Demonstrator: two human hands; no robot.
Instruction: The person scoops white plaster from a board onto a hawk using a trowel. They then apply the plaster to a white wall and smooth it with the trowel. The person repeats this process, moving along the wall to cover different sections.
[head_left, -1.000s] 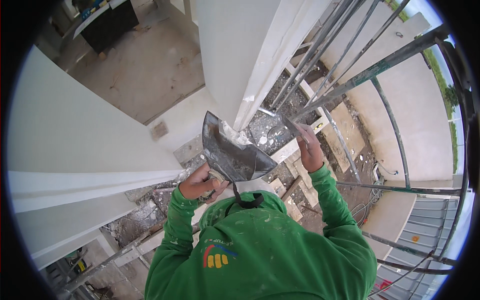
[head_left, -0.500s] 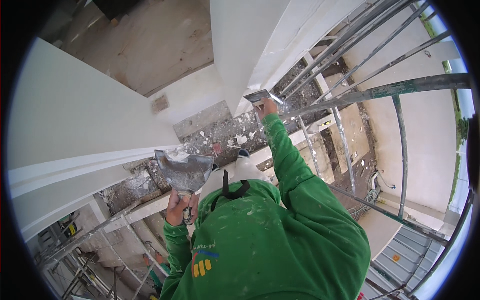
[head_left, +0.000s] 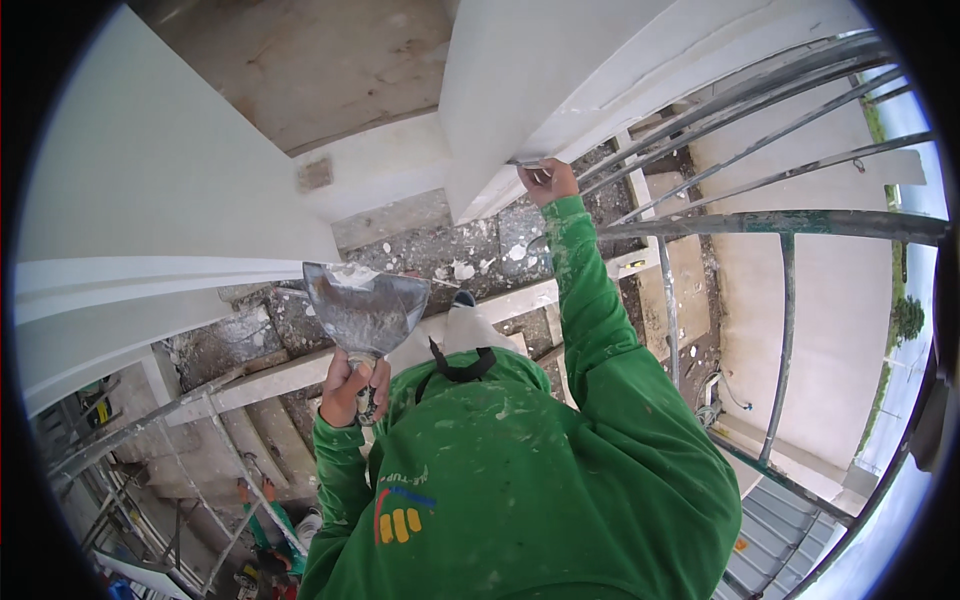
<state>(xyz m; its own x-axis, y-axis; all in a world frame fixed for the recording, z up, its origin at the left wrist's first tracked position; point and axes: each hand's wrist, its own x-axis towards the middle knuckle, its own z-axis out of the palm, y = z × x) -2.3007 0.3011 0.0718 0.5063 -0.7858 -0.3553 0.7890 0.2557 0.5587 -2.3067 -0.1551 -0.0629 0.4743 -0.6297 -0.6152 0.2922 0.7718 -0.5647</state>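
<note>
The wide trowel (head_left: 366, 312), smeared with grey and white plaster, sits low at centre-left, its blade held flat and its handle clenched in the left hand (head_left: 352, 388). The right hand (head_left: 548, 182) reaches up, gripping a small blade (head_left: 527, 163) pressed to the edge of the white column (head_left: 520, 90). Around them stand smooth white walls (head_left: 150, 190), a plaster-spattered ledge (head_left: 440, 255) and grey scaffold bars (head_left: 780, 222). Both sleeves are green.
</note>
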